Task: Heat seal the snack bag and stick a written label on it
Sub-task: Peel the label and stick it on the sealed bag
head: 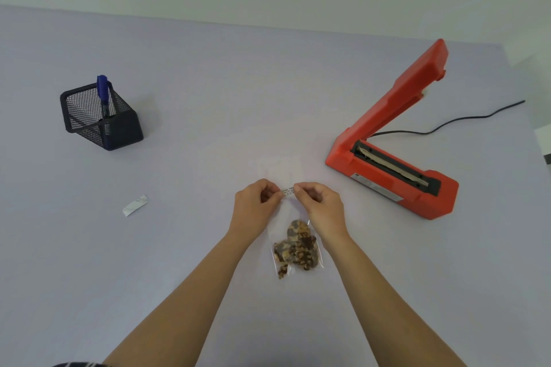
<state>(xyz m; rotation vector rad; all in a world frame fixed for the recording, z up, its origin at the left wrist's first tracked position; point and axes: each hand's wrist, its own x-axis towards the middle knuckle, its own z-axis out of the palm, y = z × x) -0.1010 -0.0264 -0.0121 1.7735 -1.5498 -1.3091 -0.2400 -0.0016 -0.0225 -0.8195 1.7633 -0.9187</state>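
A clear snack bag [298,247] with brown nutty pieces lies on the table in front of me. Just above its upper end, my left hand [258,202] and my right hand [320,202] pinch a small white label [287,191] with dark writing between thumb and fingertips, one hand on each end. The label hangs a little over the bag's clear top part. To the right stands the orange heat sealer [393,158] with its arm raised open, the sealing strip showing.
A black mesh pen holder [98,116] with a blue pen [103,92] stands at the far left. A curled white backing strip [135,205] lies left of my hands. The sealer's black cord [465,119] runs off to the right edge.
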